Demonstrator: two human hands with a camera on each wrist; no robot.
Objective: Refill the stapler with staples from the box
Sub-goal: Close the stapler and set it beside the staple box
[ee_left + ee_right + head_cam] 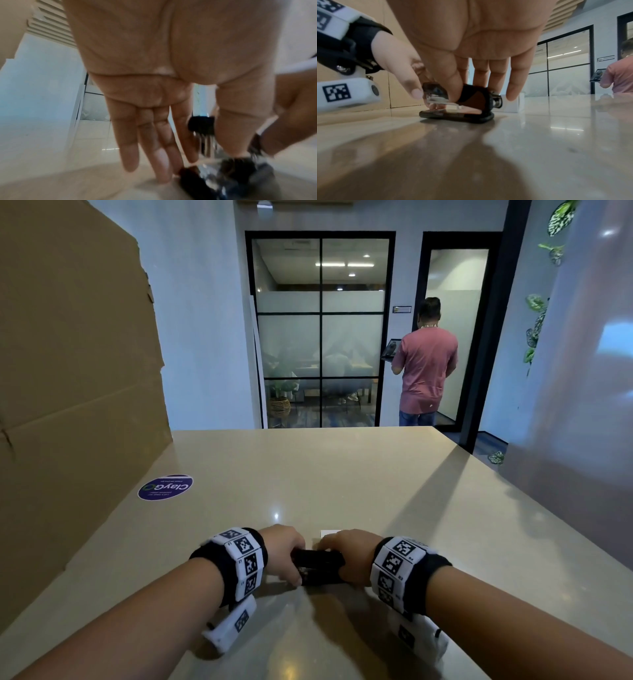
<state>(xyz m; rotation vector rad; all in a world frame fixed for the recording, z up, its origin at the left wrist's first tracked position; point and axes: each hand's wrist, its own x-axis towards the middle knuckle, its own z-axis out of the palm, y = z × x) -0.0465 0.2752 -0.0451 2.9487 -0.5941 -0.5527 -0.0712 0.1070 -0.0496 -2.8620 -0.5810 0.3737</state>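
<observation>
- Black stapler [318, 566] low on the bench [342, 474], near its front edge, between both hands; flat dark base on the surface, top arm slightly raised, clear plastic and bright metal parts at the front end in the right wrist view.
- Left hand [284, 553] at the stapler's left end: thumb tip against the front of the top arm, fingers reaching down beside the base. Left grip: pinching the stapler, as far as the right wrist view shows; left wrist view blurred.
- Right hand [346, 556] over the stapler's right half, thumb on the near side of the top arm, fingers down behind it. Right grip: grasping the stapler.
- Small white box [513, 104] on the bench just behind the stapler; only a white corner of it visible in the head view, one side face in the right wrist view. Open or closed: cannot tell.
- Bench: smooth, glossy, beige stone-like top, reflecting ceiling lights.
- Round purple sticker [165, 487] on the bench, far left.
- Tall brown cardboard sheet [75, 371] standing along the left edge, creased, corner torn.
- Room: pale walls, black-framed glass partition [320, 330] with frosted bands, leafy plants at right.
- Person in a pink shirt [426, 364] standing beyond the bench, back turned, holding a tablet.
</observation>
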